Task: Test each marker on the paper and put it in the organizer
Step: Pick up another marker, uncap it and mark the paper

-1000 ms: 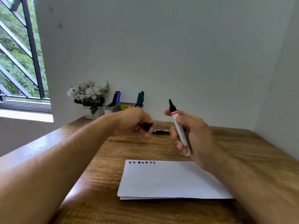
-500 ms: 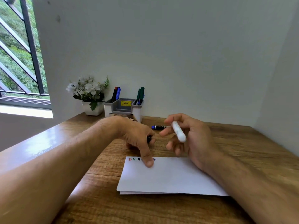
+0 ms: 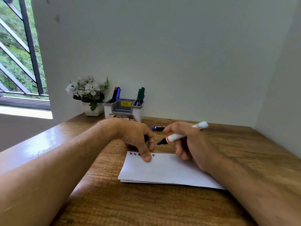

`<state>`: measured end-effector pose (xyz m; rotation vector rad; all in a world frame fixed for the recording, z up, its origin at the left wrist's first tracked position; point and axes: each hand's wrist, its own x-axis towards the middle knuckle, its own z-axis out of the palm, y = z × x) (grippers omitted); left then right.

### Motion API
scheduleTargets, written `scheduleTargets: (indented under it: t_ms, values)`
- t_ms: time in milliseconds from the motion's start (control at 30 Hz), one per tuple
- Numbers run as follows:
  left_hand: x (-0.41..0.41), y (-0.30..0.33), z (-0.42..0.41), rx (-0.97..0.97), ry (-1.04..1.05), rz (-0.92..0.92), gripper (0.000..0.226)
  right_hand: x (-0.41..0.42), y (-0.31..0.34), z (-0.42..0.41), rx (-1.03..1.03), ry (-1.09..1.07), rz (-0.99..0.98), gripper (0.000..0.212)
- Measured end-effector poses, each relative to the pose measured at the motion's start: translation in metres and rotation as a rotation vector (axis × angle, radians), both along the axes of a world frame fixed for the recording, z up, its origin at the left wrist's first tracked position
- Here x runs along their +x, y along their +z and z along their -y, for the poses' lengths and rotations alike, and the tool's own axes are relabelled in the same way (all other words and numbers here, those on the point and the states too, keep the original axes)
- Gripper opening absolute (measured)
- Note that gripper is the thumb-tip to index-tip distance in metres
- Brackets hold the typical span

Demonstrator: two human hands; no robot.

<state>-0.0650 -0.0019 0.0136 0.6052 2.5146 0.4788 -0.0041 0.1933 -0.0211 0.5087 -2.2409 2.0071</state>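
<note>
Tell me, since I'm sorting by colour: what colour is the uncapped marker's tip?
Black, on the white marker with an orange-red band; head view.

Wooden table [image 3: 162, 206]: paper [image 3: 166, 172], organizer [image 3: 124, 111], marker [image 3: 158, 128]

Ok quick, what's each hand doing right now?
Left hand: thumb presses the paper, fingers curled round a black cap.
Right hand: grips the uncapped white marker.
</note>
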Motion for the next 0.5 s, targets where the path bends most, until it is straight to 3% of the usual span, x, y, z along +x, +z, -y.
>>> scheduleTargets:
  t_ms: [233,500]
  values:
    - [-0.002,0.001,0.003,-0.010,0.007,0.049,0.029,-0.003,-0.003,0.001,0.054,0.119,0.059,0.010]
    - [-0.003,0.000,0.001,-0.031,0.006,0.045,0.032,-0.010,-0.007,0.004,0.250,0.014,0.036,0.016]
